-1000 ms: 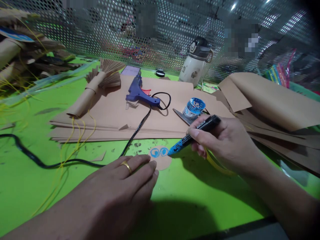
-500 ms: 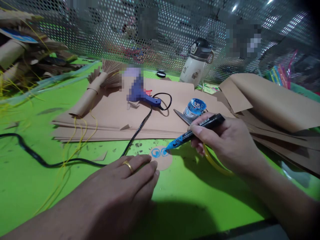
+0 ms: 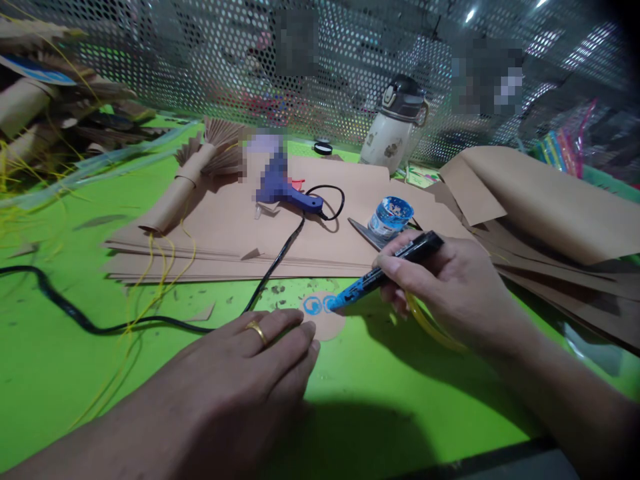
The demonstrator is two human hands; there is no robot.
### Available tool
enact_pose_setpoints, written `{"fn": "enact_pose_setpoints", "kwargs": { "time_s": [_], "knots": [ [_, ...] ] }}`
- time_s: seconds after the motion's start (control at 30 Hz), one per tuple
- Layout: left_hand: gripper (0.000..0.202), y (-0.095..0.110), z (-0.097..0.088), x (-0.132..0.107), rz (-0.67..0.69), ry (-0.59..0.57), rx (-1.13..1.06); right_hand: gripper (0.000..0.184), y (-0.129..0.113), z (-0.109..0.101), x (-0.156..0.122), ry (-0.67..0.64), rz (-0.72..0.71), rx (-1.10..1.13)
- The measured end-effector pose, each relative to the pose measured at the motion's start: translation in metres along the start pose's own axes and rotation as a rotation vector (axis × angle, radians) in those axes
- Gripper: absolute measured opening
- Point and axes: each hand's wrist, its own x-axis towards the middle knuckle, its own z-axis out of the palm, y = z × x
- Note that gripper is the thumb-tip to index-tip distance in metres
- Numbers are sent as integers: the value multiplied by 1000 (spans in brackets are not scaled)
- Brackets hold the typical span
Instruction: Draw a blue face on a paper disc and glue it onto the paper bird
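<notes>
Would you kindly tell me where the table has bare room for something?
The green table looks bare between left hand and right hand, below the paper disc, and lower left, between black cord and yellow strings. The paper stack is crowded: glue gun, blue jar.

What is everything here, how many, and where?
Paper disc: one, brown with two blue rings, front centre
Marker: one, blue-black, tip at disc
Paper stack: one, brown, centre
Glue gun: one, blue, on stack
Cord: one, black, trailing left
Paper roll: one, brown, stack's left
Jar: one, blue, stack's right
Blade: one, grey, beside jar
Lid: one, black, behind stack
Bottle: one, white-black, back
Bent sheets: several, brown, right
Packet: one, multicoloured, far right
Paper bundles: several, brown, far left
Strings: many, yellow, left
Curved strip: one, yellow, front right
Mesh screen: one, grey, behind
Table: one, green, underneath
Left hand: one, gold ring, at disc's edge
Right hand: one, grip around marker
</notes>
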Motion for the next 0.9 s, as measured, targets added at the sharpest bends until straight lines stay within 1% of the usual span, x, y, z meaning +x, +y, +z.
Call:
{"fn": "enact_pose_setpoints", "kwargs": {
  "time_s": [0.13,0.27,0.57,0.73,0.9],
  "knots": [
    [29,0,0,0,-16,-5,3,18,-2,0,0,52,-8,20],
    [28,-1,-1,0,7,-33,-6,18,0,1,2,26,1,12],
    [29,2,2,-2,-15,-8,17,19,1,1,0,-21,12,3],
    [29,1,0,-1,-24,-21,4,18,-2,1,2,57,17,16],
    [29,-2,-5,3,32,-8,27,18,-1,1,3,48,16,0]
  ]
}}
